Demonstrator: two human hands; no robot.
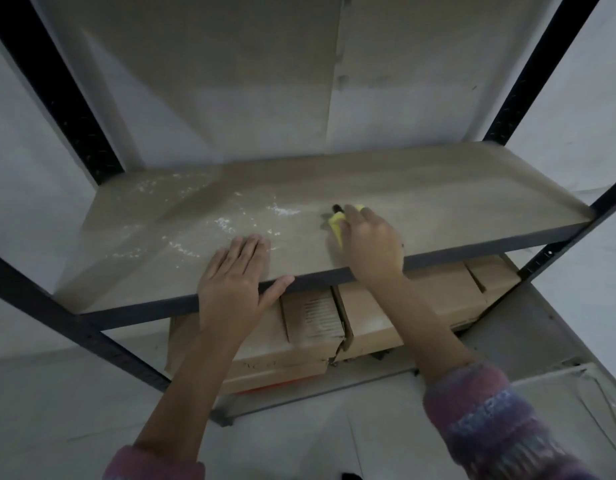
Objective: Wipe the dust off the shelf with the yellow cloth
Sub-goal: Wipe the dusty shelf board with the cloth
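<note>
The brown shelf board [421, 188] sits in a black metal frame at chest height. White dust [227, 221] is scattered across its left and middle parts. My right hand [369, 244] lies over the yellow cloth [335, 224] on the board, right of centre, with fingers curled over it; only the cloth's left edge shows. My left hand [235, 275] rests flat on the board's front edge, fingers straight and thumb along the black front rail.
Black uprights [60, 88] stand at the shelf's corners. Cardboard boxes [369, 317] fill the lower shelf under the board. A small dark object [336, 207] lies just beyond the cloth. White walls are on both sides, pale floor below.
</note>
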